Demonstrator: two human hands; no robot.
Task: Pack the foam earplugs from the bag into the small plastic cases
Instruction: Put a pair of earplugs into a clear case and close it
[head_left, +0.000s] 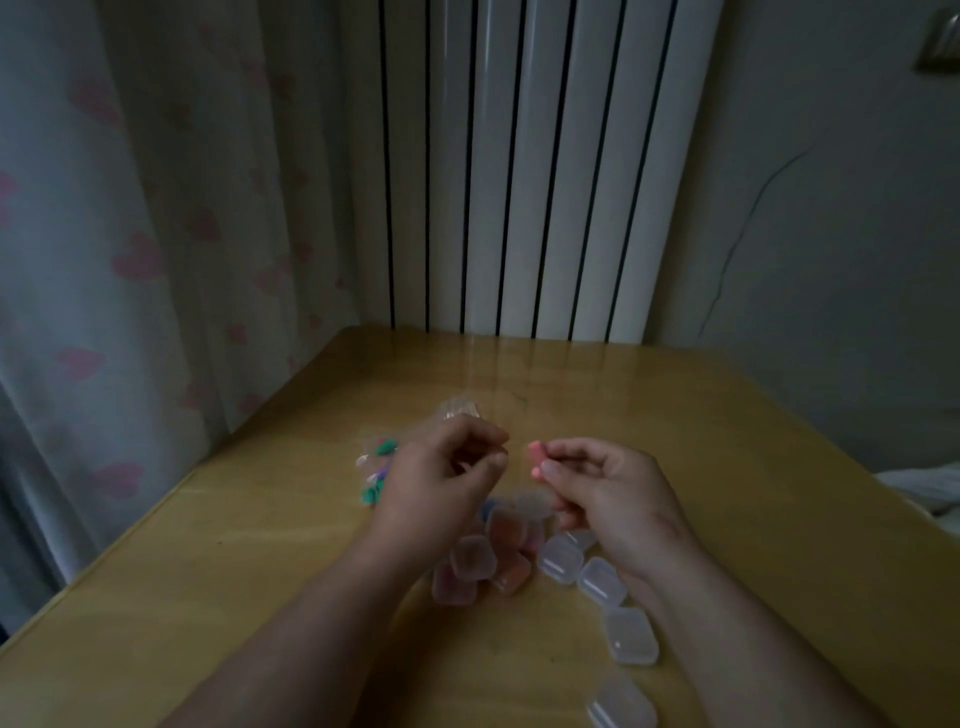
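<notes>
A pink foam earplug (536, 460) is pinched between the thumb and curled fingertips of the right hand (608, 499), and is held in the air above the far side of a heap of small plastic cases (485, 558). Pink and orange contents can be made out through the lids of that heap, though blur hides the detail. The left hand (441, 483) is raised over the heap's left side, well off the earplug, its fingers curled toward the thumb; whether anything is gripped there cannot be told. A clear plastic bag (382, 462), with green, white and purple earplugs seen through it, is laid beyond and to the left of the heap, partly covered by the left hand. A loose line of empty clear cases (631, 636) is strung out from just right of the heap toward the near edge. The heap is borne by a wooden table (727, 467). Well beyond the heap a white ribbed radiator (519, 182) is set, and to its far left a curtain with pink hearts (130, 234) is hung.
</notes>
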